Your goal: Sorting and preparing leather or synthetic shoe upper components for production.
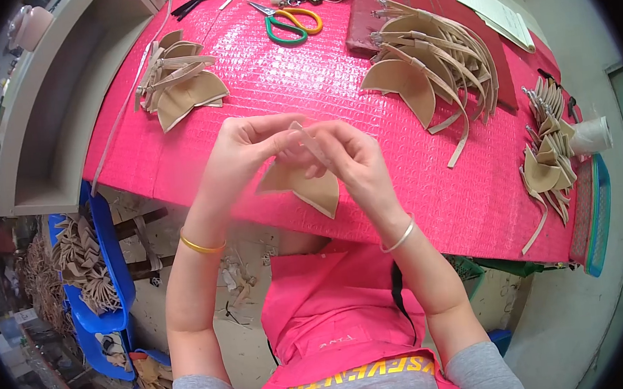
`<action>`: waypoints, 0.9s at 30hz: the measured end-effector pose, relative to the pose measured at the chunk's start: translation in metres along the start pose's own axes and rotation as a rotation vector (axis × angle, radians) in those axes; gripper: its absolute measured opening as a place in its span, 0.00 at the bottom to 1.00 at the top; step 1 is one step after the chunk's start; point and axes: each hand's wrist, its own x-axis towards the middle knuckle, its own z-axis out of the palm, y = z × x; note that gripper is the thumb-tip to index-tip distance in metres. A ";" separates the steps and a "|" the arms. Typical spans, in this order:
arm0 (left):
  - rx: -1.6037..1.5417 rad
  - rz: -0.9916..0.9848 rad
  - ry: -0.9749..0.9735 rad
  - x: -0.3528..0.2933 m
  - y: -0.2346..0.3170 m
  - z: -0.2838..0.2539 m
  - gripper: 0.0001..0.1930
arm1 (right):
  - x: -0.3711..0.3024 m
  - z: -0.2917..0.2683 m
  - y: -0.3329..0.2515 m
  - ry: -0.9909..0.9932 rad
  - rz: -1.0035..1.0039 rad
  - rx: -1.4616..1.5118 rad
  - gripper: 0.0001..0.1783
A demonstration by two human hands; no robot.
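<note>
Pale strip (312,145) pinched over the pink worktop (259,81)
The left hand (255,145) and right hand (350,152) both grip the strip between their fingertips; a tan piece (317,192) shows just below them, near the worktop's front edge; whether it joins the strip is hidden; strapped tan pieces (190,99) lie to the left; scissors (275,13) lie farther back.

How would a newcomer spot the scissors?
Start from the pink tabletop, then its far side, left of the dark red slab. The scissors lie there; one green and one yellow-orange handle set them apart from the beige pieces.
</note>
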 end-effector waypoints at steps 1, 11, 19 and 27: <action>0.056 0.001 0.026 0.000 0.000 -0.001 0.14 | -0.004 -0.006 0.003 0.017 0.035 -0.041 0.08; 0.185 -0.021 -0.169 0.011 0.001 -0.005 0.08 | -0.008 -0.011 0.005 0.053 0.013 -0.078 0.07; 0.775 0.302 0.408 -0.030 0.003 0.061 0.08 | -0.028 -0.011 -0.008 0.185 -0.044 -0.088 0.07; -0.246 -0.001 0.152 -0.021 -0.043 0.095 0.11 | -0.025 -0.017 -0.053 0.158 -0.311 -0.813 0.08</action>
